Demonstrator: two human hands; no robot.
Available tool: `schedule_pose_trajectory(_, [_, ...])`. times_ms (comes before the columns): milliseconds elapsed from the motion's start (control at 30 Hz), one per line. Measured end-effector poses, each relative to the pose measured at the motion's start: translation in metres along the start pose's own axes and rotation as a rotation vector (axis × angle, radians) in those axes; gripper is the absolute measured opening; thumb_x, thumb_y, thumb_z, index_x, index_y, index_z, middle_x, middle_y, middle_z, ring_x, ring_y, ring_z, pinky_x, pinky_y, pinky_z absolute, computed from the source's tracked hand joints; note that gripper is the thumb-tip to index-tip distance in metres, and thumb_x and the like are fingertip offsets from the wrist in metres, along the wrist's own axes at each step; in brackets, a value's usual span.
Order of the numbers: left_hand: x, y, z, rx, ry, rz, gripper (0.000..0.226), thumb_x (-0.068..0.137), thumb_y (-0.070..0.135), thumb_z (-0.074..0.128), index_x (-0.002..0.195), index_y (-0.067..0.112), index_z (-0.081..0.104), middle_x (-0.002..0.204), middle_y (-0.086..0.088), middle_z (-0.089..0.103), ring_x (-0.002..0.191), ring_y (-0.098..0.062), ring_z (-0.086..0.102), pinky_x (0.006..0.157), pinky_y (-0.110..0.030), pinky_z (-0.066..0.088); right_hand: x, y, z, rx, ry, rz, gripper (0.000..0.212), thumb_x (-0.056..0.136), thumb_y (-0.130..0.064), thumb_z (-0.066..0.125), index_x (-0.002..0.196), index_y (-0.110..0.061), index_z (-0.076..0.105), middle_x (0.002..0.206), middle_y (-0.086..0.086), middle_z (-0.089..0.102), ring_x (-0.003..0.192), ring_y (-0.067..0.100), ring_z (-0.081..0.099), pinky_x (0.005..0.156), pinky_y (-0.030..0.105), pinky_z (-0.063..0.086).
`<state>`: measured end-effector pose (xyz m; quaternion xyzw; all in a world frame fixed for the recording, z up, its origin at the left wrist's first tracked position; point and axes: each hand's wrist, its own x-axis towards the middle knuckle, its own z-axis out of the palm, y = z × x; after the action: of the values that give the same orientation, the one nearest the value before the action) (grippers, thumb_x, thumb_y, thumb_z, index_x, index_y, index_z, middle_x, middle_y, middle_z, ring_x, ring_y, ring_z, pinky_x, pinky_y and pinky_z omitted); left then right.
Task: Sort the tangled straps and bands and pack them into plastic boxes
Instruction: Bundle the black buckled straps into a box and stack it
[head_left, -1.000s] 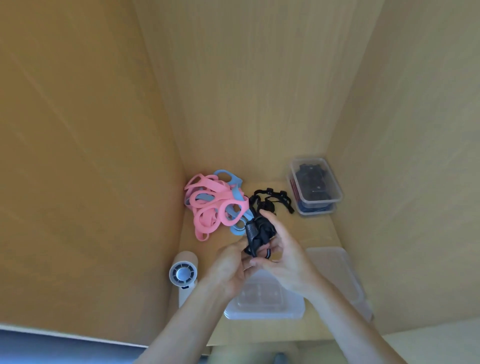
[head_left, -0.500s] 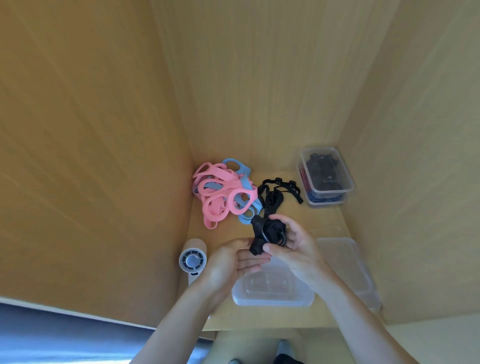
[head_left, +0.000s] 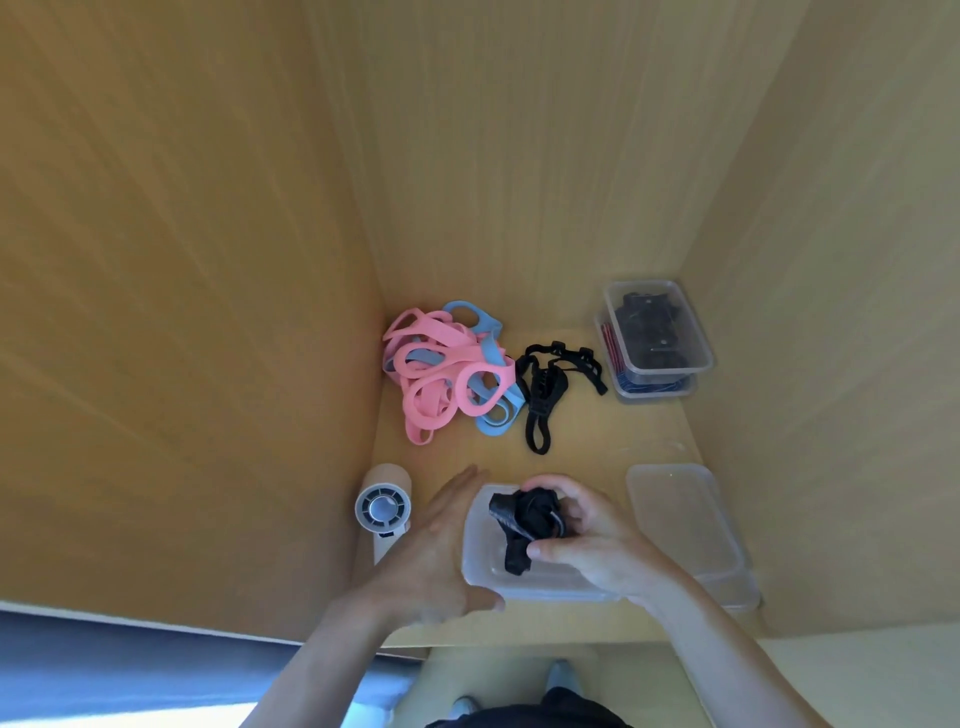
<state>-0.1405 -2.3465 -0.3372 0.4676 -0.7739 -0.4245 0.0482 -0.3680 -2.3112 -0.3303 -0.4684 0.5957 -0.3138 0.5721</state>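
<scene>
On the wooden counter (head_left: 597, 431), the right hand (head_left: 597, 545) clamps its fingers on a black strap bundle (head_left: 524, 514). The left hand (head_left: 431, 551), fingers straight, touches the box (head_left: 545, 582) beneath them.

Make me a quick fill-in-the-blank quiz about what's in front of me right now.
The right hand grips a bundled strap coloured ____.
The white fan lies to the ____ of the clear box.
The tangled bands at the back are pink and ____.
Answers: black; left; blue.

No readable text, label, brand, number or sign anywhere in view.
</scene>
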Motion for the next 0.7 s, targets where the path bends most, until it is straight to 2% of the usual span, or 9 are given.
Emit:
schedule_pose_trajectory(67, [0.003,-0.005,0.006,0.038,-0.003,0.011,0.135,0.061,0.049,0.091,0.157,0.044,-0.003,0.161,0.034,-0.009,0.148,0.012,-0.004,0.121,-0.02,0.014,-0.001,0.001,0.007,-0.033,-0.018,0.02,0.056,0.073,-0.007,0.082,0.109,-0.046,0.065,0.107,0.009,0.073,0.099,0.025,0.071,0.097,0.04,0.056])
schedule_pose_trajectory(133, [0.005,-0.011,0.01,0.039,0.021,0.015,0.134,0.06,0.053,0.09,0.157,0.046,-0.002,0.161,0.035,-0.006,0.148,0.013,-0.002,0.121,-0.021,0.015,0.0,0.003,0.013,-0.061,-0.02,0.048,0.054,0.073,-0.009,0.082,0.106,-0.048,0.061,0.104,0.008,0.073,0.095,0.022,0.071,0.094,0.036,0.056])
schedule_pose_trajectory(233, [0.005,-0.018,0.013,0.051,0.038,0.019,0.132,0.055,0.06,0.087,0.155,0.05,0.0,0.159,0.036,0.001,0.147,0.012,0.003,0.121,-0.022,0.018,0.001,0.008,0.02,-0.151,-0.016,0.09,0.051,0.075,-0.016,0.081,0.104,-0.046,0.052,0.101,0.003,0.07,0.081,0.011,0.066,0.078,0.025,0.054])
schedule_pose_trajectory(300, [0.005,-0.02,0.016,0.054,0.043,0.034,0.13,0.054,0.062,0.087,0.15,0.056,0.0,0.16,0.036,0.002,0.147,0.011,0.005,0.119,-0.02,0.018,0.002,0.012,0.025,-0.205,-0.01,0.105,0.051,0.076,-0.019,0.081,0.105,-0.042,0.047,0.1,-0.003,0.065,0.082,0.007,0.061,0.073,0.022,0.051])
schedule_pose_trajectory(400, [0.004,-0.021,0.019,0.046,0.067,0.061,0.125,0.051,0.063,0.086,0.145,0.061,0.004,0.16,0.037,0.002,0.148,0.009,0.008,0.119,-0.021,0.02,0.004,0.017,0.033,-0.251,0.016,0.103,0.052,0.076,-0.023,0.082,0.106,-0.037,0.043,0.105,-0.003,0.061,0.093,0.015,0.061,0.081,0.031,0.054])
schedule_pose_trajectory(567, [0.001,-0.018,0.022,0.063,0.105,0.065,0.106,0.047,0.073,0.079,0.137,0.06,0.024,0.157,0.042,-0.002,0.146,0.003,0.023,0.111,-0.024,0.033,0.003,0.014,0.036,-0.394,0.004,0.095,0.055,0.073,-0.042,0.081,0.11,-0.042,0.04,0.104,-0.01,0.059,0.09,0.015,0.059,0.075,0.032,0.055])
schedule_pose_trajectory(700, [0.0,-0.017,0.022,0.095,0.118,0.058,0.1,0.049,0.08,0.074,0.137,0.055,0.034,0.155,0.045,-0.007,0.145,0.006,0.022,0.105,-0.019,0.028,0.001,0.014,0.029,-0.584,0.033,0.078,0.057,0.075,-0.057,0.077,0.121,-0.044,0.046,0.12,-0.016,0.047,0.11,0.01,0.052,0.093,0.036,0.05])
